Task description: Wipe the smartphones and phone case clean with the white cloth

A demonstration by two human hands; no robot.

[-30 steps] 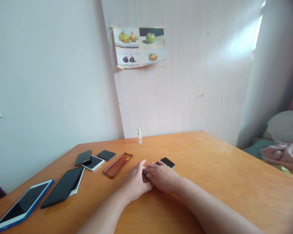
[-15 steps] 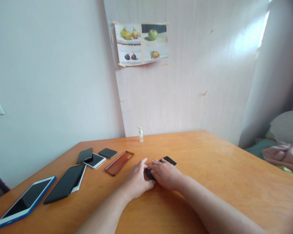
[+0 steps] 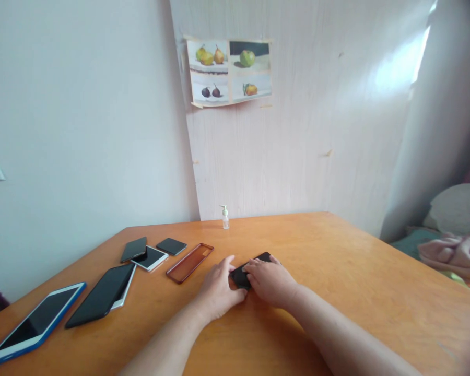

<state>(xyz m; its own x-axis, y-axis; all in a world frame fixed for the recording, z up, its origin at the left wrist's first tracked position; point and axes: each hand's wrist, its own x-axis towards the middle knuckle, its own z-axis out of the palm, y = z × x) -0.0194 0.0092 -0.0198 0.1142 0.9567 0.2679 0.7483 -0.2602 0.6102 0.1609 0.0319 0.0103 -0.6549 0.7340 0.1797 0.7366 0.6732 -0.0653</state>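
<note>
A black smartphone lies slantwise on the wooden table in front of me, screen up. My left hand curves around its near left end, fingers on the far side and thumb on the near side. Palm down, my right hand rests across the phone's middle, its fingers laid on the screen. The far end of the phone shows past the right fingers. Whether anything thin lies under those fingertips is hidden. Left of my hands is a reddish-brown clear phone case.
Several devices lie at the left: a blue-cased tablet, a large black one over a white one, a white phone, and dark phones. A small pump bottle stands at the table's back edge.
My right hand has slid back and forth over the phone, now baring more of its near left part. The left hand stays at the phone's end. The view has shifted slightly.
</note>
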